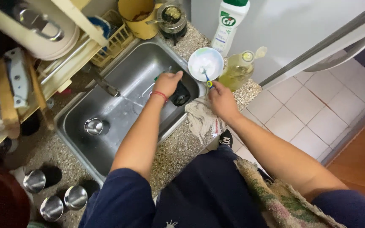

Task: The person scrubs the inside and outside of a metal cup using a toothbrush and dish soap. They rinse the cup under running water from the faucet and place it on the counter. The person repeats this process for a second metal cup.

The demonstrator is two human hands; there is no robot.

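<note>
The left hand (167,82) grips a black round thing (180,93) at the edge of the shiny steel sink (123,76), with the fingers closed over its top. The right hand (221,100) pinches a small blue and yellow brush (207,80). The brush tip dips into the one white round bowl (205,63), which sits just past the right hand on the speckled stone counter (178,150). A crumpled grey cloth (202,120) hangs over the counter edge right under that hand. Beyond the bowl stand two bottles, one white (230,21) and one clear with yellow liquid (238,69). The sink has open room below the left arm, with one steel cup (93,126) in it. Three more steel cups (53,194) stand near the left elbow.
</note>
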